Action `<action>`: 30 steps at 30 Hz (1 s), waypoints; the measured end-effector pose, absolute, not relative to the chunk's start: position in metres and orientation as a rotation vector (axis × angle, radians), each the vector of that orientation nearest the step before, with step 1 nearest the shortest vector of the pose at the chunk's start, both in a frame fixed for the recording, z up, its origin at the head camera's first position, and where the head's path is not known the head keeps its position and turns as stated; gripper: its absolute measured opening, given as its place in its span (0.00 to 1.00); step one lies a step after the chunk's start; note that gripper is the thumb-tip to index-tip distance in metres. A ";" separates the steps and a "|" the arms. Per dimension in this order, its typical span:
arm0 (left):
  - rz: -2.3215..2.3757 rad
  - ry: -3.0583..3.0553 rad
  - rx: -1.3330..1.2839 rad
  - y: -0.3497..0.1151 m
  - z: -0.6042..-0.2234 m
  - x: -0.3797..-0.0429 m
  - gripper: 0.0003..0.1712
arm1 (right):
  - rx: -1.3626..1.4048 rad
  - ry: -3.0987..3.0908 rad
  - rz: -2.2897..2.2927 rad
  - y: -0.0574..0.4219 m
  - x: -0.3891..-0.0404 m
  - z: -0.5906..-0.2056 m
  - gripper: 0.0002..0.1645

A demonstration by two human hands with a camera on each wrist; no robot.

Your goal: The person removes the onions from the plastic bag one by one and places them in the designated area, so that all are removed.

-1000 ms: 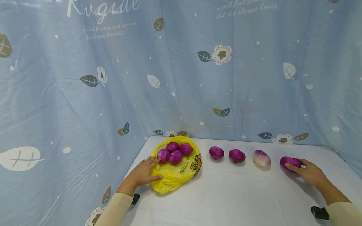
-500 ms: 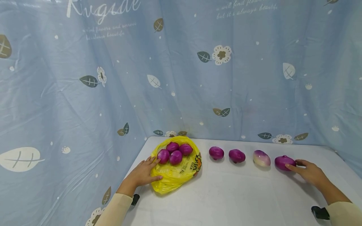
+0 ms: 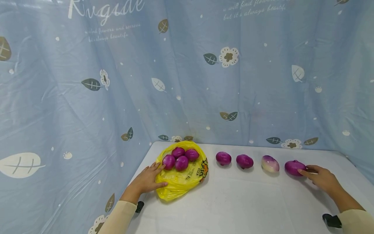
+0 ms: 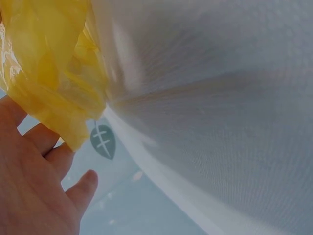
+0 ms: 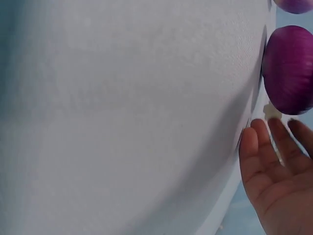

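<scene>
On the left, my left hand [image 3: 148, 178] rests with fingers spread on the edge of a yellow plastic bag [image 3: 172, 191]. Several purple onions [image 3: 181, 163] lie in the bag's open mouth. In the left wrist view, fingers [image 4: 61, 159] touch the bag's crinkled edge. To the right, my right hand [image 3: 321, 178] is beside a purple onion [image 3: 294, 168] at the end of a row. Its relaxed fingers [image 5: 266, 147] sit just below that onion in the right wrist view, with a small gap showing between them.
Left of that onion, a white-and-purple onion [image 3: 270, 164] and two purple onions, one mid-row [image 3: 244, 161] and one nearest the bag [image 3: 223, 158], line up on the white table [image 3: 233, 201]. A blue patterned curtain [image 3: 187, 81] hangs behind and at the left.
The right hand has shifted the end onion slightly left, beside the white-and-purple one, and its fingers have loosened from it. The left hand and the bag have stayed put.
</scene>
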State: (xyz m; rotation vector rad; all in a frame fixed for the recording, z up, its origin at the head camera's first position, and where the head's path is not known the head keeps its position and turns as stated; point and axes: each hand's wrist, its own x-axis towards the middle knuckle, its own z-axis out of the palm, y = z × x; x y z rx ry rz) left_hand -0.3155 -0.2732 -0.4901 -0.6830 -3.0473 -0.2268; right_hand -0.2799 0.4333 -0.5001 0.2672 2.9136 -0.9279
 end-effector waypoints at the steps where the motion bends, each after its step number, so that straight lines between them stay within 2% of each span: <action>1: -0.217 -3.050 -0.680 -0.273 -0.490 -0.315 0.55 | 0.256 2.915 -0.945 0.433 -0.280 -0.501 0.60; 11: -0.212 -3.082 -0.649 -0.273 -0.490 -0.313 0.56 | 0.101 2.925 -1.118 0.420 -0.281 -0.504 0.53; 30: -0.209 -3.052 -0.676 -0.272 -0.492 -0.316 0.55 | 0.238 2.957 -1.083 0.434 -0.275 -0.505 0.55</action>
